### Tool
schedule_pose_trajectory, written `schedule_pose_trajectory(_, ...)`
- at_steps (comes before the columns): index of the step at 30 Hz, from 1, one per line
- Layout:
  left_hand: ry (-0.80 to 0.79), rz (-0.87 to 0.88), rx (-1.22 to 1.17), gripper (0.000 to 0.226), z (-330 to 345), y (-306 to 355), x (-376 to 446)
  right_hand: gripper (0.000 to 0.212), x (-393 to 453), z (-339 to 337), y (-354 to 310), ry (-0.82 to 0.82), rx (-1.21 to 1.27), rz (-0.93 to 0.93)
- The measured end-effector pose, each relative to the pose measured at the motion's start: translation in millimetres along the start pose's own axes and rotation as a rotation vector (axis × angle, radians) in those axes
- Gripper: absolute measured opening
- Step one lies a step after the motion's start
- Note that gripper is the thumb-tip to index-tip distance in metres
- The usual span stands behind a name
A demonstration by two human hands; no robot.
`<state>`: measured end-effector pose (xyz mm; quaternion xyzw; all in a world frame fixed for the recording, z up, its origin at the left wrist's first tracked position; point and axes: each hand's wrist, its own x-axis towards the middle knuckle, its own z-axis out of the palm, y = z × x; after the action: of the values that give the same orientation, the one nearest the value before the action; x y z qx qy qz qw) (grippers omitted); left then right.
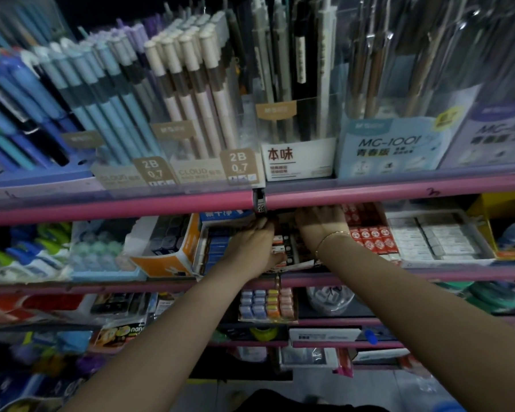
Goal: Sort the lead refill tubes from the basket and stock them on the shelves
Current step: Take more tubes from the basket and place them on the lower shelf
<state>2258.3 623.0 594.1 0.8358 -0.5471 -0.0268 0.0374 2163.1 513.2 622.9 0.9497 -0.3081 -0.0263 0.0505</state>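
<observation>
Pink-edged middle shelf (399, 275): both hands in box of lead refill tubes (283, 248) at front edge. L hand (256, 248) curled round tubes, long axis front-to-back; R hand (321, 227) fingers hidden, grip can't tell. L hand nearer

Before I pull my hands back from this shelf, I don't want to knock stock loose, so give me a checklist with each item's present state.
1. Both hands inside the second shelf bay: ok. The left hand and right hand are under the pink rail.
2. Lead refill tubes seated in their box: cannot tell, the hands cover them.
3. What each hand holds: cannot tell, the fingers are hidden.
4. Red boxes beside the right hand standing in neat rows: ok.
5. Orange box on the left clear of the left hand: ok.
</observation>
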Motion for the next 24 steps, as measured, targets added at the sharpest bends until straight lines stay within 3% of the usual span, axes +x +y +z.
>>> schedule_pose_trajectory(4,-0.056,0.022,0.022,0.075,-8.1,-3.1,-0.5,0.033,-0.2,-3.3,-0.8,0.021,-0.042,-0.059)
schedule_pose_trajectory(9,-0.13,0.05,0.08,0.074,-22.1,1.3,4.2,0.033,-4.4,-11.4,7.5,-0.374,0.187,-0.093)
schedule_pose_trajectory(13,0.004,0.022,-0.021,0.035,-21.0,19.8,20.9,0.033,-8.3,-17.5,20.3,-0.108,0.197,-0.022)
schedule_pose_trajectory(19,-0.073,0.025,-0.108,0.026,-13.3,26.7,43.9,0.006,-72.5,4.2,36.5,-0.196,0.461,-0.142)
schedule_pose_trajectory(22,-0.008,0.095,0.008,0.027,-3.7,27.3,43.9,0.034,-86.2,12.8,42.3,-0.114,0.492,-0.168)
schedule_pose_trajectory(24,0.018,0.141,0.07,0.03,2.1,27.7,42.0,0.04,-86.9,16.1,42.6,-0.056,0.473,-0.189)
